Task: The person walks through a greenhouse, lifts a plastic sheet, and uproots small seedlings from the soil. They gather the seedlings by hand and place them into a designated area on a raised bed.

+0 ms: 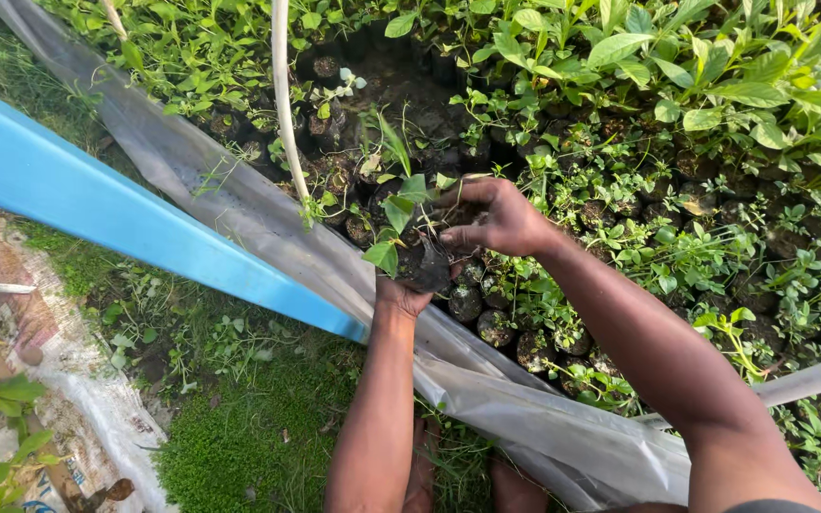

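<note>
Blue bar [135, 214], grey plastic sheet [239, 204]

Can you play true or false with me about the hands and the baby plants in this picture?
1. Both hands hold one small black bag of soil with a green seedling in it. True.
2. The left hand is on top of the bag. False: it supports the bag from below, and the right hand grips the top.
3. A red bar lies beside the plants. False: the bar is blue.
4. Many more bagged seedlings stand packed together in the bed. True.
5. A grey plastic sheet edges the bed. True.
</note>
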